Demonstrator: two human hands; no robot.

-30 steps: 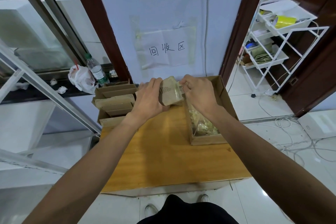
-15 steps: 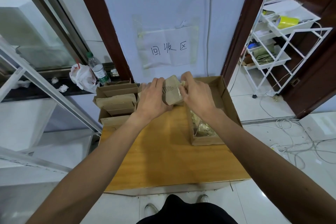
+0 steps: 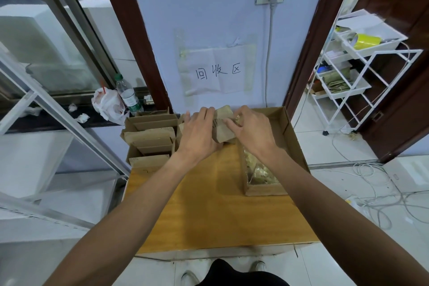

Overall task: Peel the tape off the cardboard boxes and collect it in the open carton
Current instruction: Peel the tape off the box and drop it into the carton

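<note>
The person is holding a small cardboard box point(image 3: 222, 131) just above the far end of the worktop point(image 3: 209, 211), slightly above the middle of the frame, with its long axis running roughly up the frame, away from the body. The left hand point(image 3: 197, 133) is gripping the box from the left, its fingers lying curled over the box's upper left side. The right hand point(image 3: 254, 131) is closing on the box's upper right corner from the other side, with the thumb pressing on the near face and the fingers bent over the far edge. Whether a tape end is already sitting in that pinch is hidden by the fingers. What the coming move is turning on, as I judge it, is the open carton point(image 3: 292, 144). It is sitting immediately to the right of the box, directly under and beyond the right wrist, with crumpled tape point(image 3: 260, 170) piling in its near end at the centre right of the frame. The right hand is therefore the nearer one, and a strip pulled rightward along the box would be travelling straight toward the carton. The left hand is bracing on the side away from it, next to the stack of boxes point(image 3: 151, 134) at centre left.
</note>
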